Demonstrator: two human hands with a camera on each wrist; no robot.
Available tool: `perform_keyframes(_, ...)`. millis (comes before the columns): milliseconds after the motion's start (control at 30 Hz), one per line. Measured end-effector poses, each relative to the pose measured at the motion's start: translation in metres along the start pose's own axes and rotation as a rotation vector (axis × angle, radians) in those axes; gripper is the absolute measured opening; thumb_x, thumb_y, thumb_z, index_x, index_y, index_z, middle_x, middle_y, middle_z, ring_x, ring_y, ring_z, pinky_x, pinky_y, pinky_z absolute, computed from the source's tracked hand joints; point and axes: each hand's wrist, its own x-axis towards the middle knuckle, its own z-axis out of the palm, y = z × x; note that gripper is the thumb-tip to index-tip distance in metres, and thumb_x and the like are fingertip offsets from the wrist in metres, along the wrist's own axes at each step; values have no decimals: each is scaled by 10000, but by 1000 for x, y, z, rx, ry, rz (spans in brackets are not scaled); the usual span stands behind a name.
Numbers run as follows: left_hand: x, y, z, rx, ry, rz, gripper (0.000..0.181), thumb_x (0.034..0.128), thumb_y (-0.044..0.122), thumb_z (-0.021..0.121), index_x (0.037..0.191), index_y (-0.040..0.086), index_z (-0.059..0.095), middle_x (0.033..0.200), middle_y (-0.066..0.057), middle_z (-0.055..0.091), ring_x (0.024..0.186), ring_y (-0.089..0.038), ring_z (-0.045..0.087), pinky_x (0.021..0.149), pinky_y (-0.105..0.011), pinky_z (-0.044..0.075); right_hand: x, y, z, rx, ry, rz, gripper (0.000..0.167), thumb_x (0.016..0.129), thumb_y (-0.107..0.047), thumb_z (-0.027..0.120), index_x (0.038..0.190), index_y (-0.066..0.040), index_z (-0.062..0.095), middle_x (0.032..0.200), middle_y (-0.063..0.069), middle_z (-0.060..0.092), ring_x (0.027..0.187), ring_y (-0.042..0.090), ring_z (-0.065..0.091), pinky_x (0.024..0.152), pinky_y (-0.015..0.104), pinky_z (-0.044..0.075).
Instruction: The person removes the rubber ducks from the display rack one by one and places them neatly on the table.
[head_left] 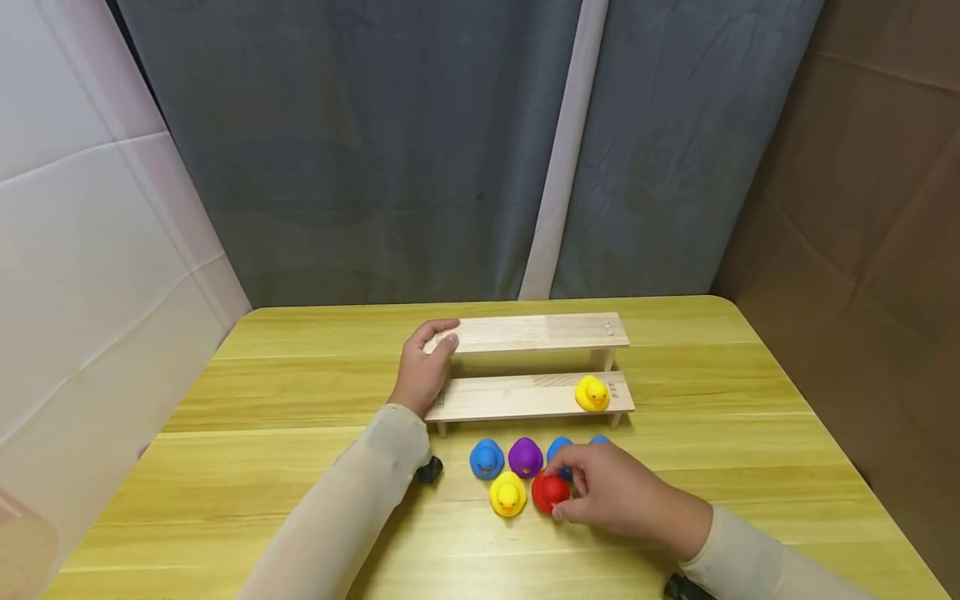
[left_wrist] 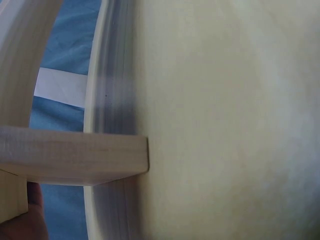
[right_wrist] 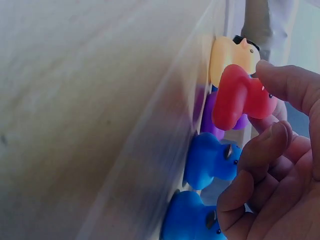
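Observation:
My left hand [head_left: 422,367] grips the left end of the upper board of a two-tier wooden shelf [head_left: 536,332]. In the left wrist view only a bit of that hand [left_wrist: 25,220] shows, beside the wood [left_wrist: 75,155]. My right hand [head_left: 618,492] pinches a red rubber duck [head_left: 550,493] by its head; in the right wrist view, thumb and forefinger are at the red duck [right_wrist: 235,95]. Around it are a yellow duck [head_left: 507,495], a purple duck [head_left: 525,457] and several blue ducks [head_left: 487,459], two of them partly hidden by the right hand.
Another yellow duck [head_left: 592,393] sits at the right end of the lower board [head_left: 502,397]. All stands on a wood-grain table [head_left: 262,450], with a grey curtain [head_left: 360,167] behind, a white sheet [head_left: 97,208] at left and a brown one [head_left: 862,208] at right.

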Motion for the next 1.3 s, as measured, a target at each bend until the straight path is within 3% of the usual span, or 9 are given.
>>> perform_keyframes(1300, 0, -1, 1, -10, 3, 4, 266, 1030, 137, 617, 1271, 71, 709, 1387, -107, 639, 1325, -233, 543, 1182, -425, 377, -3, 0, 10, 1, 2, 41, 339, 760, -192, 943, 1018, -194, 724, 637, -103, 558, 580, 25, 489, 519, 221, 425)
